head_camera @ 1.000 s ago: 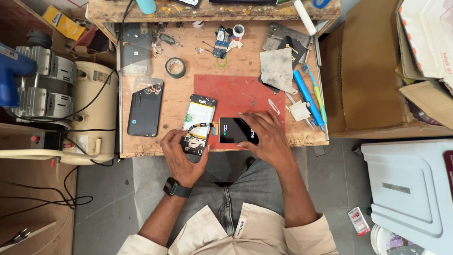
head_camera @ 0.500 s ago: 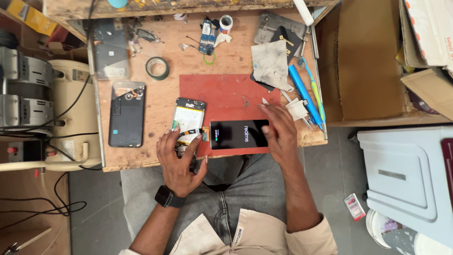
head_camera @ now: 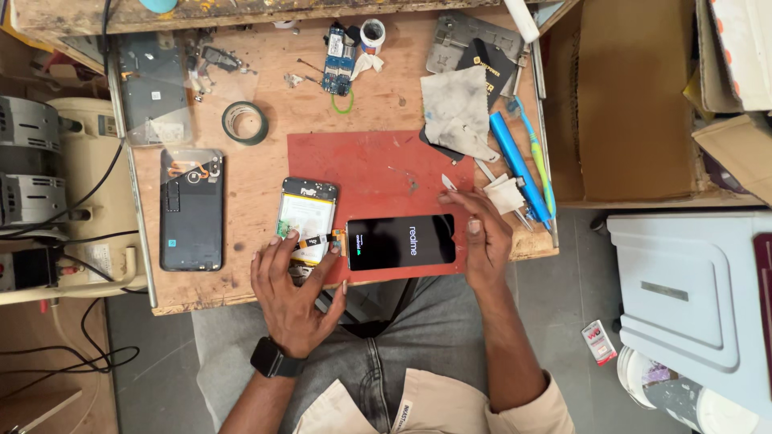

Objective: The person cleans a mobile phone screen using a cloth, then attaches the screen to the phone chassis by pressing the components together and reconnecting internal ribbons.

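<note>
Cluttered wooden workbench (head_camera: pixel 265 173), red rubber mat (head_camera: pixel 362 165) at centre. Right hand (head_camera: pixel 481 233) loosely open, fingers flat against right end of black lit phone screen (head_camera: pixel 400 241) on mat. Left hand (head_camera: pixel 293 281) spread, fingertips on opened phone body with white battery (head_camera: pixel 304 219), just left of screen. Black back cover (head_camera: pixel 191 209) further left.

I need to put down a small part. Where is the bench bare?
Bare red mat above the phone screen, and bare wood between the tape roll and the opened phone. The back edge and the right side around the blue tools are crowded.
</note>
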